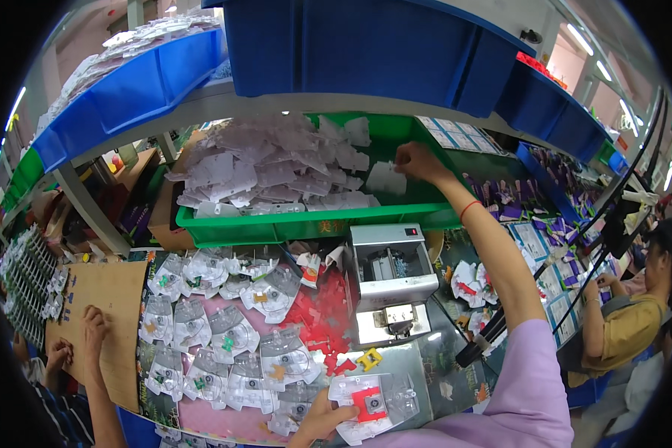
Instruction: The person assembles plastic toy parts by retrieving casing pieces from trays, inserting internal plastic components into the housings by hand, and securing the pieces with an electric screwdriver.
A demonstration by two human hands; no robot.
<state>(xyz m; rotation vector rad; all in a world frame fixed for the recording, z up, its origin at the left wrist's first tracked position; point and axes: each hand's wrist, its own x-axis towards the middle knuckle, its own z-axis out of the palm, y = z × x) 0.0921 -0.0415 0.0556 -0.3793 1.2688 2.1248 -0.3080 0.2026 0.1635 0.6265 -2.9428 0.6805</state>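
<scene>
- At the worktop's (205,416) near edge, I see the left hand (322,420) closed on a clear housing (402,399), its thumb against the red insert (364,396) seated there.
- Just beyond that housing, a yellow piece (369,359) lies beside scattered red parts (315,321); more clear housings (231,336) spread in loose rows toward the worktop's left edge.
- Midway between the two hands, a silver machine (394,287) stands just before the front edge of a green bin (276,225).
- Over the bin's right half, the right hand (420,162) hangs with fingers curled at a translucent plate (386,179); from my remote seat I cannot tell whether they pinch it or merely meet its edge.
- The telling relation: this plate lies immediately left of the right hand's fingertips and slightly toward the bin's front edge, its longer axis running roughly left to right, its upper right corner nearest the fingers. I judge the right hand plainly the nearer; from the left hand, the plate sits well away, past the machine and a little rightward.
- Just left of the plate, a heap of similar pieces (269,164) rises toward the bin's left end.
</scene>
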